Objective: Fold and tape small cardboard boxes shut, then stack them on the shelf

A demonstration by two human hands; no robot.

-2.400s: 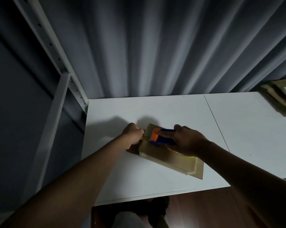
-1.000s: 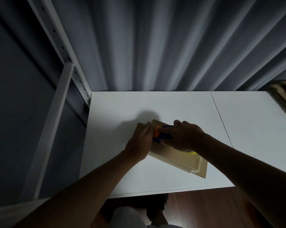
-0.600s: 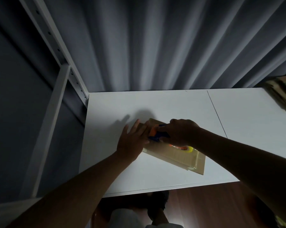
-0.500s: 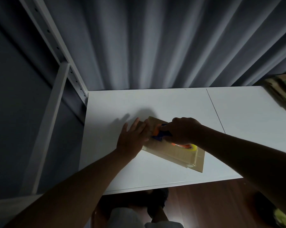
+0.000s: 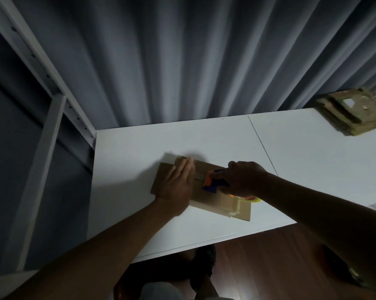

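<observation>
Box (image 5: pixel 217 199) lies flat on the table (image 5: pixel 139 152). Left hand (image 5: pixel 178 182) presses it flat-fingered, likely steadying it, while right hand (image 5: pixel 241 179) grips the tape gun (image 5: pixel 213 182) on its seam.

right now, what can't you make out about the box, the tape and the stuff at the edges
All in the head view:
- Tape dispenser: the right hand grips it and covers most of its body and roll.
- Cardboard box: the left hand, pressed flat, hides the seam's far end.
- Cardboard stack: cut off by the right edge, dim; count unreadable.
- Shelf frame: only uprights show; no shelf boards visible.
</observation>
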